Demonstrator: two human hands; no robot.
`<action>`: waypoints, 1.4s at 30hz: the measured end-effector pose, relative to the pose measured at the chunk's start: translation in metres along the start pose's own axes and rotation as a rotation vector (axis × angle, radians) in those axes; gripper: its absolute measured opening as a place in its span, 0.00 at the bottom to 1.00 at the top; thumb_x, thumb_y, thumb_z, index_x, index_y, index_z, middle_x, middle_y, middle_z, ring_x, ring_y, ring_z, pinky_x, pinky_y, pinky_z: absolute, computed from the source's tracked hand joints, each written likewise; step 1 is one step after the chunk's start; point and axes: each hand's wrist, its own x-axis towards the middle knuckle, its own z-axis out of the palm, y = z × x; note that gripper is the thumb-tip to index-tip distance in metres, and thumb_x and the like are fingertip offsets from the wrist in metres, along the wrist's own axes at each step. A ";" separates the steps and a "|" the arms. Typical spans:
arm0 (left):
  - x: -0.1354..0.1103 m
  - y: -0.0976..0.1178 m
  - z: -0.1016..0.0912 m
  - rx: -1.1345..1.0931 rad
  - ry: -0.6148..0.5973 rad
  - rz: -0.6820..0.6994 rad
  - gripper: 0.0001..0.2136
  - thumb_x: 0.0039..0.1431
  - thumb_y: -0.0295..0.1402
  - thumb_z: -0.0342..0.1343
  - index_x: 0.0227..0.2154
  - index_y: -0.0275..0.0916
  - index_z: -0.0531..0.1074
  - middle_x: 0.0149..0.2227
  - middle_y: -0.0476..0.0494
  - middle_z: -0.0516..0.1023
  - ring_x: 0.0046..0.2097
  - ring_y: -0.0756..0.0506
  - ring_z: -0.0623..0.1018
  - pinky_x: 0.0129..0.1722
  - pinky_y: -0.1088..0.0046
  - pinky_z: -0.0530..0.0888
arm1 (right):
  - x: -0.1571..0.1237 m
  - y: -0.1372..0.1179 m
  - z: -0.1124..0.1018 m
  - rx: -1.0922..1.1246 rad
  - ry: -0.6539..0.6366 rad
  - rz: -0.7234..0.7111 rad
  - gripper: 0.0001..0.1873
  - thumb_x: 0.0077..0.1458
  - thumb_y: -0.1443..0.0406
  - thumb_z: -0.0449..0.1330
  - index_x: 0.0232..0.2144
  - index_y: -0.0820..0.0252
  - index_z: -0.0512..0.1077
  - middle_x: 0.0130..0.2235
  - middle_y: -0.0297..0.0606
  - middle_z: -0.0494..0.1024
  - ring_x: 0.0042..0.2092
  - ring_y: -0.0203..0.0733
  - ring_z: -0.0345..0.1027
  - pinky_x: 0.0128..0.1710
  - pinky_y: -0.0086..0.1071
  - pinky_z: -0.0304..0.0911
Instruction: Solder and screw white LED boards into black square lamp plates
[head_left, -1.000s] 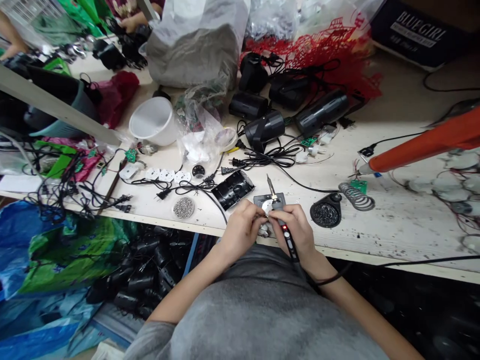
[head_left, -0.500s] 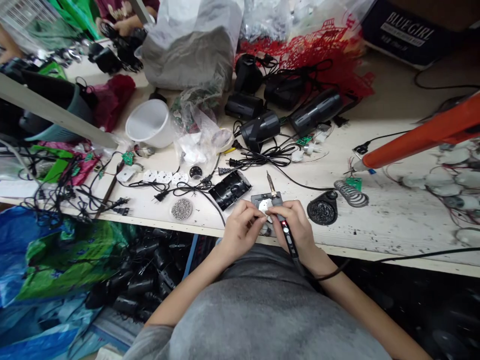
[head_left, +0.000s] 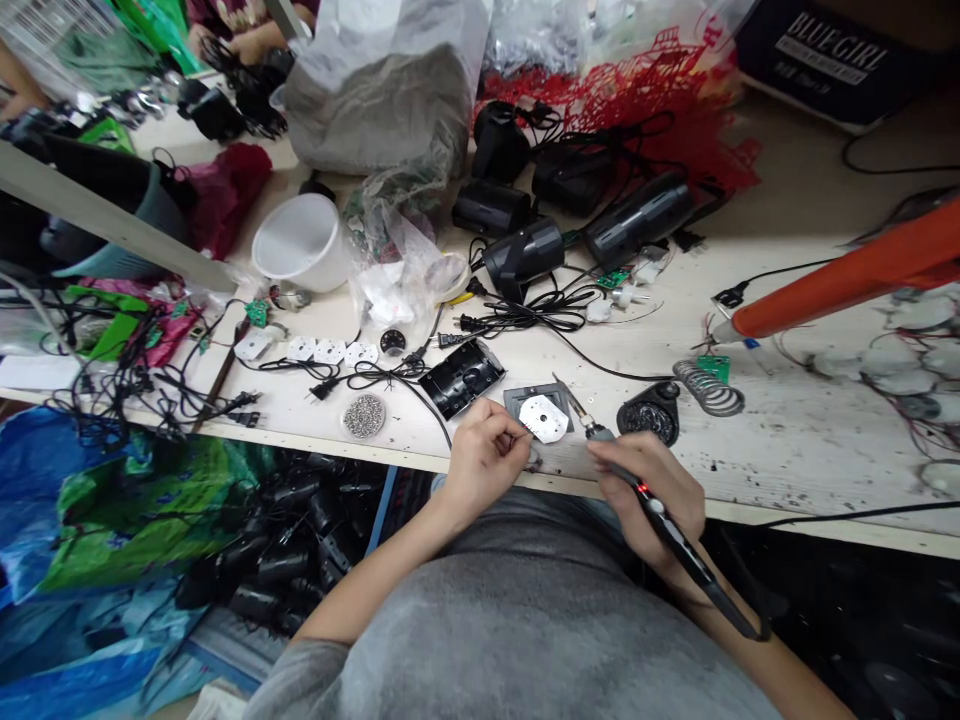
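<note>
Okay, the right hand (head_left: 649,500) is closed firmly around a black soldering iron (head_left: 694,558), with a red light glowing on the grip just past the fingers, and the iron's tip points up and away, just beside the corner of a grey metal plate (head_left: 516,399). A white disc (head_left: 543,418) with a notched edge lies on that plate, between the two hands and nearer the left. The left hand (head_left: 486,462) is curled into a tight pinch right beside the disc, and from here you can't tell whether anything is caught between its fingertips. Just left of that hand sits an open black plastic housing (head_left: 461,378), with a round pile of silver beads (head_left: 364,415) farther left. Beyond the right hand there's a round black part (head_left: 646,412), then a metal coil spring (head_left: 709,388) and a small green circuit board (head_left: 715,368). Farther out past the right hand, an orange tool (head_left: 840,290) lies across the bench, while black lamp housings (head_left: 523,255) and tangled cords crowd the area ahead of both hands.
</note>
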 end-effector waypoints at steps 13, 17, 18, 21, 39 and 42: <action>0.003 0.004 -0.001 0.053 -0.044 -0.034 0.08 0.51 0.19 0.59 0.23 0.37 0.74 0.29 0.50 0.68 0.28 0.53 0.71 0.26 0.78 0.70 | -0.028 -0.001 -0.016 0.072 -0.141 0.209 0.14 0.64 0.69 0.57 0.49 0.52 0.76 0.40 0.34 0.83 0.35 0.35 0.79 0.34 0.26 0.73; 0.004 0.006 -0.001 0.076 -0.047 -0.046 0.08 0.50 0.19 0.59 0.22 0.37 0.73 0.29 0.50 0.68 0.27 0.53 0.70 0.26 0.78 0.69 | -0.024 0.000 -0.018 0.068 -0.163 0.198 0.14 0.63 0.70 0.58 0.48 0.53 0.77 0.40 0.34 0.84 0.35 0.36 0.80 0.35 0.26 0.75; 0.004 0.006 -0.001 0.081 -0.046 -0.046 0.07 0.50 0.19 0.59 0.22 0.37 0.73 0.29 0.50 0.68 0.27 0.53 0.70 0.26 0.78 0.69 | -0.023 0.000 -0.017 0.066 -0.168 0.191 0.14 0.63 0.70 0.58 0.48 0.54 0.77 0.40 0.35 0.84 0.35 0.37 0.80 0.36 0.27 0.75; 0.005 0.007 -0.001 0.090 -0.043 -0.041 0.07 0.49 0.19 0.59 0.22 0.37 0.74 0.29 0.50 0.68 0.27 0.54 0.70 0.26 0.79 0.68 | -0.018 -0.002 -0.016 0.062 -0.165 0.164 0.13 0.62 0.70 0.58 0.47 0.55 0.77 0.39 0.36 0.84 0.35 0.38 0.80 0.34 0.28 0.75; 0.005 0.007 -0.001 0.089 -0.047 -0.024 0.08 0.48 0.17 0.58 0.21 0.36 0.73 0.28 0.51 0.67 0.27 0.54 0.69 0.26 0.78 0.67 | -0.013 -0.005 -0.012 0.049 -0.182 0.006 0.14 0.59 0.74 0.59 0.45 0.57 0.76 0.34 0.36 0.81 0.33 0.38 0.77 0.31 0.29 0.73; 0.005 0.007 0.000 0.098 -0.042 -0.018 0.08 0.48 0.17 0.58 0.21 0.37 0.73 0.28 0.51 0.67 0.27 0.54 0.69 0.26 0.77 0.68 | -0.014 -0.004 -0.016 0.087 -0.170 0.117 0.14 0.61 0.72 0.58 0.46 0.56 0.77 0.35 0.36 0.81 0.34 0.38 0.77 0.31 0.29 0.73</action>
